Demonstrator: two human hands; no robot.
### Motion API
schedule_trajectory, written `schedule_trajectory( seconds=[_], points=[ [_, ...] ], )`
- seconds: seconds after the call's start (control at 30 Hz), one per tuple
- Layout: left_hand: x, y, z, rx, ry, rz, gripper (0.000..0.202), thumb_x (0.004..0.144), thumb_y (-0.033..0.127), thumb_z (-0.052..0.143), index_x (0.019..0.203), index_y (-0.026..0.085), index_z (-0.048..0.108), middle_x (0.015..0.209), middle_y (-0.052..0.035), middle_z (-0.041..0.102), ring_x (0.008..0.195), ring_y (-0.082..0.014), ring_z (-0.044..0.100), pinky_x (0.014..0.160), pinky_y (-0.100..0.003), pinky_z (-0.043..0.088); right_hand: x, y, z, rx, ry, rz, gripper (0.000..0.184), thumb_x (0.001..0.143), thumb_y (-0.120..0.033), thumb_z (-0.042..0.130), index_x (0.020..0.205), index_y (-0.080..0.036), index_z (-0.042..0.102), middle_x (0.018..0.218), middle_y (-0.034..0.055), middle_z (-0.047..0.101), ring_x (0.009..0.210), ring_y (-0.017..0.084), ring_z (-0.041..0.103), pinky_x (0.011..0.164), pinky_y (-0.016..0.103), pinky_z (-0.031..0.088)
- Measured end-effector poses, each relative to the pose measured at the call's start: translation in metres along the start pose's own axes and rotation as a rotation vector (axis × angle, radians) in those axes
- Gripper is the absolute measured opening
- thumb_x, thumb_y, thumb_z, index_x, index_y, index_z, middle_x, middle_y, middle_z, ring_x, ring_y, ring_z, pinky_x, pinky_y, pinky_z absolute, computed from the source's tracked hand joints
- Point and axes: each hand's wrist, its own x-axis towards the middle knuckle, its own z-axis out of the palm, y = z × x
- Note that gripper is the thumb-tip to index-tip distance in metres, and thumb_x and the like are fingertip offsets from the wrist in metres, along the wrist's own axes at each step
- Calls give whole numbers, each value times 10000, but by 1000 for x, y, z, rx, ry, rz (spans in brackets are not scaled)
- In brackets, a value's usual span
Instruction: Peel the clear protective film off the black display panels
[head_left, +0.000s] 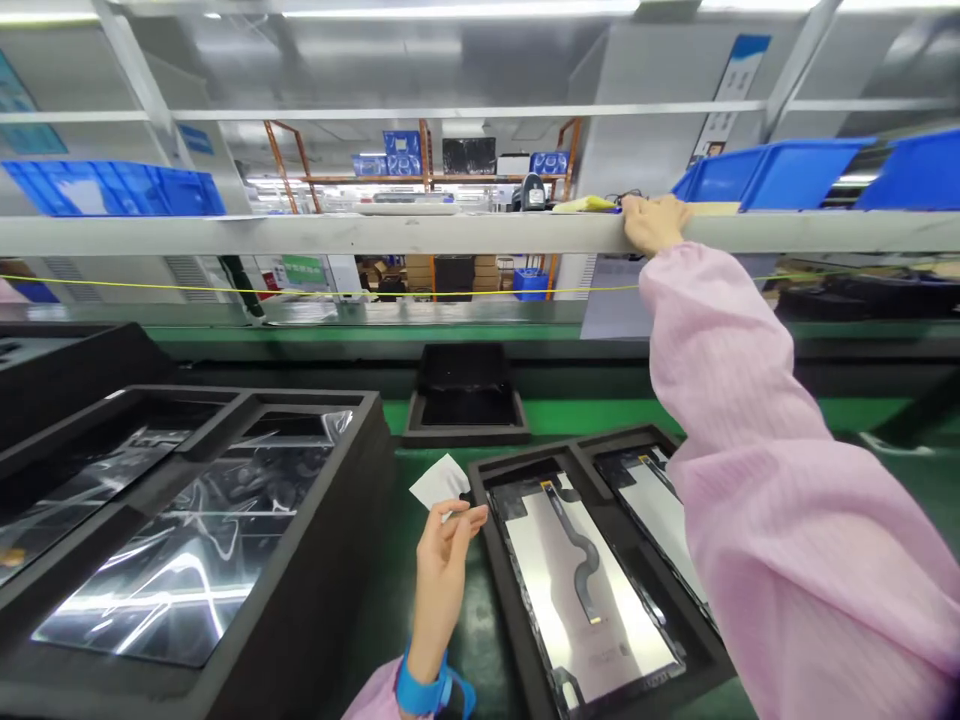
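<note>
My left hand, with a blue wrist strap, is closed in a pinch at a small white sheet, which looks like paper or a wipe. Beside it lies a black foam tray with display panels in its compartments. The nearer panel shows a silvery back with a dark flex cable across it. My right hand reaches up to the shelf, fingers curled at its top near a yellow item and dark cables. Whatever these fingertips grip is hidden.
On the left stands a taller stack of black foam trays with film-covered panels. A smaller black tray sits at the back on the green work surface. Blue bins line the shelf, and a yellow cord runs below it.
</note>
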Motion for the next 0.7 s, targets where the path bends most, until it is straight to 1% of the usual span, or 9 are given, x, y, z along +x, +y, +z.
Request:
schedule_trajectory(
  seconds=[0.13, 0.2, 0.27, 0.33, 0.43, 0.5, 0.53, 0.6, 0.7],
  points=[
    [-9, -5, 7, 257, -211, 32, 191, 883, 292, 518, 1042, 192, 551, 1268, -148, 604, 1256, -259, 519, 1102, -469, 326, -18, -11, -11, -86, -169, 164, 601, 970, -347, 185, 1236, 114, 464, 1316, 205, 440, 1300, 230, 392, 1086, 460, 192],
    [-16, -12, 15, 405, -372, 15, 301, 810, 238, 604, 1108, 200, 588, 1469, -153, 417, 1418, -302, 286, 1153, -508, 210, -32, -19, -19, -92, -216, 134, 727, 911, -439, 218, 1376, 118, 263, 1357, 252, 379, 1348, 284, 290, 1076, 469, 165],
    [-25, -21, 24, 575, -502, 30, 429, 783, 212, 624, 1208, 210, 566, 1593, -137, 140, 1470, -321, -5, 1164, -549, 100, -61, -24, -22, -91, -245, 43, 767, 890, -437, 255, 1434, 87, 126, 1420, 242, 284, 1370, 281, 219, 1080, 394, 158],
    [-34, -33, 33, 674, -493, 68, 521, 815, 211, 582, 1325, 207, 478, 1606, -129, -56, 1443, -312, -163, 1157, -566, 24, -110, -27, -20, -98, -323, -93, 655, 916, -357, 343, 1431, 38, 254, 1432, 173, 308, 1363, 242, 248, 1081, 319, 177],
    [-51, -51, 41, 644, -304, 44, 659, 888, 218, 477, 1480, 202, 188, 1582, -146, -186, 1447, -289, -165, 1162, -550, 65, -207, -20, -6, -128, -693, -295, 287, 904, -255, 513, 1099, -83, 637, 1113, 87, 628, 1108, 222, 555, 1000, 342, 372],
    [-64, -61, 42, 590, -202, 7, 766, 898, 248, 479, 1496, 217, 1, 1565, -170, -222, 1461, -295, -105, 1155, -547, 147, -267, -7, 8, -139, -899, -326, 145, 865, -237, 574, 885, -152, 690, 873, 50, 679, 850, 199, 640, 810, 297, 476],
    [-71, -65, 41, 586, -193, 20, 825, 884, 286, 523, 1491, 229, -33, 1560, -180, -229, 1462, -315, -89, 1145, -562, 176, -292, 1, 16, -150, -947, -326, 129, 859, -224, 580, 867, -156, 690, 863, 64, 680, 830, 209, 642, 771, 299, 482],
    [-83, -71, 35, 653, -278, 136, 953, 784, 419, 669, 1487, 244, 49, 1553, -198, -231, 1439, -402, -115, 1104, -655, 173, -326, 17, 30, -163, -983, -314, 192, 872, -203, 547, 1006, -139, 670, 973, 108, 670, 908, 242, 630, 792, 343, 481],
    [-96, -78, 24, 800, -530, 461, 903, 597, 591, 768, 1347, 228, 420, 1574, -226, -33, 1400, -534, -60, 995, -805, 117, -346, 38, 46, -143, -988, -290, 303, 901, -211, 490, 1172, -119, 590, 1090, 128, 632, 1041, 252, 580, 902, 416, 444]
  ],
)
